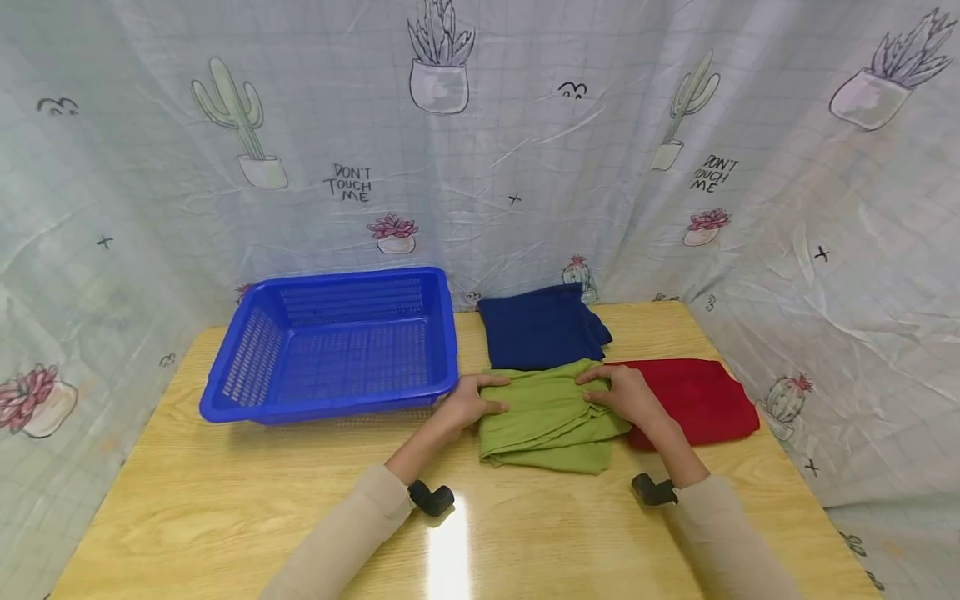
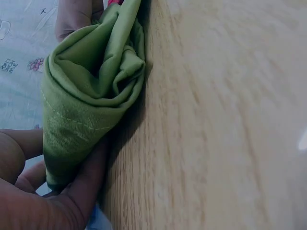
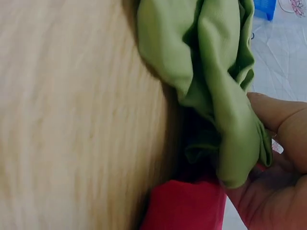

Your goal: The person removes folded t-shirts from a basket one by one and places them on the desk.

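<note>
A folded green garment (image 1: 543,408) with a stitched hem lies on the table in front of me. My left hand (image 1: 463,402) grips its left side, thumb and fingers around the folded layers (image 2: 72,115) in the left wrist view. At the opposite side, my right hand (image 1: 632,395) pinches the cloth between thumb and fingers. Loose folds (image 3: 225,96) hang beside that hand in the right wrist view. Just right of the green garment is a folded red cloth (image 1: 693,402), partly behind my right hand. Behind it lies a folded navy cloth (image 1: 534,329).
A blue plastic basket (image 1: 330,411) with perforated walls stands on the left of the wooden table (image 1: 540,542), near my left hand. A printed curtain (image 1: 510,150) hangs along the back and both sides. Each wrist wears a small black device (image 1: 432,499).
</note>
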`<state>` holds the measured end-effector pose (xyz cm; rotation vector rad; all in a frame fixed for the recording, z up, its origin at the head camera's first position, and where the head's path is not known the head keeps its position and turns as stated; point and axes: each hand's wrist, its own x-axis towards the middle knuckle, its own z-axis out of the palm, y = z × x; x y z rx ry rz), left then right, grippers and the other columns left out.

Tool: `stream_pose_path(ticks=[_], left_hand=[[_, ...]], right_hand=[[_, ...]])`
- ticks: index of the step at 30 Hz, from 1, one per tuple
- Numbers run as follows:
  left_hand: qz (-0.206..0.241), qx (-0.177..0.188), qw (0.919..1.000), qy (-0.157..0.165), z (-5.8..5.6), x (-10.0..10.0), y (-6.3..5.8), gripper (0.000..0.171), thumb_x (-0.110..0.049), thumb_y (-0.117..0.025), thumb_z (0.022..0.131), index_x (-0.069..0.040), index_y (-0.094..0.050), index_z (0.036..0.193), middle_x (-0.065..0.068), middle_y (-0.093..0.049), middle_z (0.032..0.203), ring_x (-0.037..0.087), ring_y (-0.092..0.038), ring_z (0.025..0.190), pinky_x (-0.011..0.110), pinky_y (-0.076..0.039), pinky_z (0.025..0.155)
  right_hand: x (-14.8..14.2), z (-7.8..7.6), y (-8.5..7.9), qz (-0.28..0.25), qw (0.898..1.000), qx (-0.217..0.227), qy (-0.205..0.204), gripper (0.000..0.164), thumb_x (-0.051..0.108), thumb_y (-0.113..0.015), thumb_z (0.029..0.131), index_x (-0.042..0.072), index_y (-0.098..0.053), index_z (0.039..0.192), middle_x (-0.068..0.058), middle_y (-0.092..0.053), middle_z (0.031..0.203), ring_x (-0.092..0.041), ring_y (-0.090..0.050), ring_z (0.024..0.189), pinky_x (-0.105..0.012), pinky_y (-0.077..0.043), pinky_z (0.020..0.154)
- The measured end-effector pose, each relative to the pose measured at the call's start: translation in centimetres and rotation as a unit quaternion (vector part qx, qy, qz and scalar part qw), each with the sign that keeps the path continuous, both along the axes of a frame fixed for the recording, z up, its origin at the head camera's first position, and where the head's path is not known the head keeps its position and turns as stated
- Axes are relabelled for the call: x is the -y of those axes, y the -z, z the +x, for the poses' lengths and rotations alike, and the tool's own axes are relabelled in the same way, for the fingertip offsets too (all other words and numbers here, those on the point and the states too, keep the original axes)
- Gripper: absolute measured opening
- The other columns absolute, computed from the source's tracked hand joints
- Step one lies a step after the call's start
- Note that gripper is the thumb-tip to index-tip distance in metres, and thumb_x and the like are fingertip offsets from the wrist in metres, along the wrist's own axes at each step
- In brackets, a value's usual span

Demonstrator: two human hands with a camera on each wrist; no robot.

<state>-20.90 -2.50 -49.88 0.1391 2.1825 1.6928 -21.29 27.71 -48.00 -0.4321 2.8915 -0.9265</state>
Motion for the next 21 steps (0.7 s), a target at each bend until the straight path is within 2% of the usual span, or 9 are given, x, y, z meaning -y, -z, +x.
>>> stream_pose_path(ticks=[1, 5, 8, 10, 12, 14, 17, 18, 21], left_hand=[[0.001, -0.001, 1.0, 0.002, 0.0, -0.1, 0.0, 0.048, 0.0, -0.077, 0.088, -0.006, -0.067, 0.135, 0.02, -0.047, 0.152, 0.036, -0.052, 0.131, 0.036, -0.058, 0.086], [0.0, -0.008, 0.9999, 0.009, 0.1, -0.4, -0.2, 0.048, -0.001, -0.077, 0.088, -0.005, -0.066, 0.135, 0.019, -0.047, 0.152, 0.035, -0.044, 0.139, 0.032, -0.055, 0.09], [0.005, -0.009, 0.9997, 0.02, 0.6, -0.4, -0.3, 0.049, -0.002, -0.076, 0.09, -0.005, -0.065, 0.137, 0.02, -0.048, 0.151, 0.035, -0.05, 0.133, 0.036, -0.056, 0.09], [-0.015, -0.029, 0.999, 0.031, 0.9, -0.2, -0.4, 0.048, -0.005, -0.075, 0.092, -0.007, -0.064, 0.138, 0.018, -0.05, 0.149, 0.032, -0.051, 0.131, 0.038, -0.053, 0.095], [-0.047, -0.058, 0.9961, 0.048, 1.5, 0.2, -0.6, 0.047, -0.008, -0.074, 0.094, -0.009, -0.063, 0.139, 0.018, -0.054, 0.144, 0.031, -0.06, 0.116, 0.041, -0.053, 0.091], [-0.093, -0.104, 0.9879, 0.067, 2.2, 0.6, -1.0, 0.046, -0.01, -0.073, 0.095, -0.008, -0.062, 0.139, 0.018, -0.059, 0.135, 0.029, -0.06, 0.108, 0.041, -0.051, 0.087], [-0.139, -0.167, 0.9719, 0.09, 3.7, 1.2, -1.9, 0.046, -0.005, -0.072, 0.094, -0.005, -0.061, 0.138, 0.018, -0.06, 0.124, 0.027, -0.062, 0.092, 0.036, -0.054, 0.078], [-0.142, -0.181, 0.9682, 0.099, 4.2, 1.5, -2.3, 0.046, -0.001, -0.07, 0.093, -0.003, -0.06, 0.138, 0.018, -0.059, 0.123, 0.027, -0.062, 0.095, 0.035, -0.055, 0.078], [-0.14, -0.225, 0.9572, 0.116, 6.1, 2.5, -3.9, 0.044, 0.004, -0.065, 0.094, -0.002, -0.06, 0.137, 0.017, -0.055, 0.134, 0.027, -0.064, 0.107, 0.031, -0.057, 0.085]], right_hand=[[0.0, 0.0, 0.0, 0.0, 1.0, -0.007, 0.002, 0.024, 0.008, -0.079, 0.088, 0.012, -0.079, 0.112, -0.018, -0.069, 0.126, -0.04, -0.058, 0.125, -0.052, -0.052, 0.096], [-0.1, 0.1, 0.0, -0.001, 0.999, -0.034, 0.005, 0.024, 0.005, -0.08, 0.086, 0.009, -0.079, 0.11, -0.016, -0.073, 0.118, -0.038, -0.062, 0.118, -0.051, -0.054, 0.092], [0.0, 0.4, 0.0, 0.003, 0.999, -0.045, 0.01, 0.024, 0.005, -0.081, 0.085, 0.008, -0.079, 0.109, -0.015, -0.074, 0.113, -0.035, -0.067, 0.106, -0.041, -0.056, 0.082], [0.2, 0.8, 0.1, 0.005, 0.999, -0.044, 0.014, 0.025, 0.005, -0.08, 0.086, 0.007, -0.079, 0.11, -0.015, -0.074, 0.113, -0.032, -0.068, 0.096, -0.033, -0.054, 0.072], [0.4, 1.2, 0.2, 0.019, 0.999, -0.046, 0.013, 0.025, 0.006, -0.079, 0.087, 0.006, -0.078, 0.112, -0.015, -0.074, 0.114, -0.03, -0.068, 0.094, -0.03, -0.052, 0.068], [0.6, 1.7, -0.1, 0.04, 0.998, -0.048, 0.009, 0.026, 0.005, -0.078, 0.088, 0.004, -0.077, 0.114, -0.016, -0.073, 0.116, -0.031, -0.069, 0.095, -0.031, -0.053, 0.067], [0.8, 2.5, -0.9, 0.087, 0.994, -0.062, 0.007, 0.028, 0.004, -0.076, 0.09, 0.001, -0.075, 0.118, -0.022, -0.071, 0.119, -0.04, -0.065, 0.112, -0.046, -0.058, 0.082], [1.0, 2.7, -1.2, 0.102, 0.993, -0.065, 0.008, 0.029, 0.004, -0.075, 0.09, 0.0, -0.074, 0.118, -0.025, -0.068, 0.122, -0.043, -0.062, 0.116, -0.051, -0.057, 0.087], [1.4, 3.5, -2.4, 0.131, 0.988, -0.082, 0.015, 0.032, 0.006, -0.074, 0.092, -0.002, -0.072, 0.123, -0.035, -0.057, 0.134, -0.052, -0.053, 0.126, -0.059, -0.052, 0.094]])
